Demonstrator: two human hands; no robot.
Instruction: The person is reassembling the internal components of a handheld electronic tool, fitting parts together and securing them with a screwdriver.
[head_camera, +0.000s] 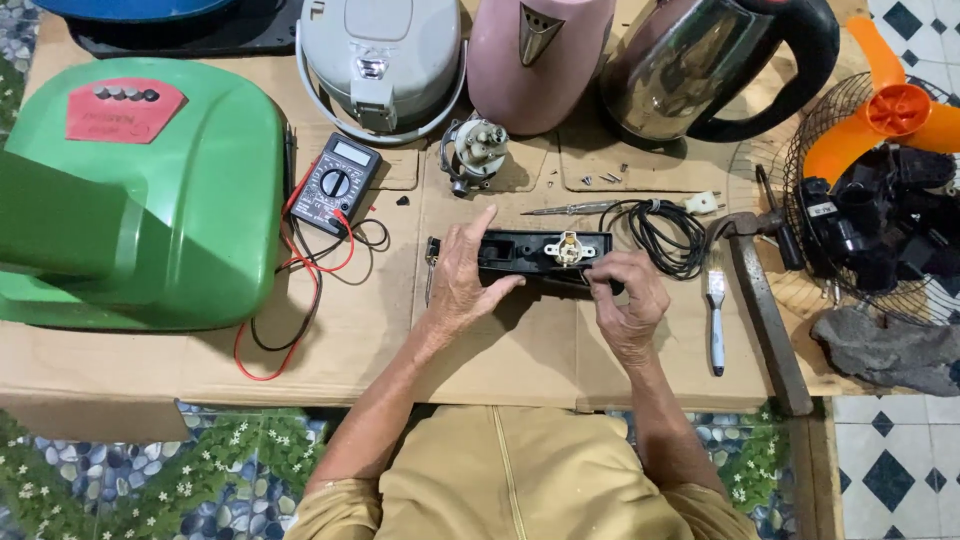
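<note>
Both hands (462, 272) (625, 290) on black base (520, 248), cream connector (568, 250) inside

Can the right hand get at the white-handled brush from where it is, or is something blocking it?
Probably yes: the brush lies just right of the right hand on bare cardboard, nothing between. That hand now grips the black part.

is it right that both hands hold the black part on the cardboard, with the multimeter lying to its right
Not quite. The head view shows the multimeter lying to the left of the black part, not the right. The rest holds: the left hand and right hand both hold it on the cardboard.
</note>
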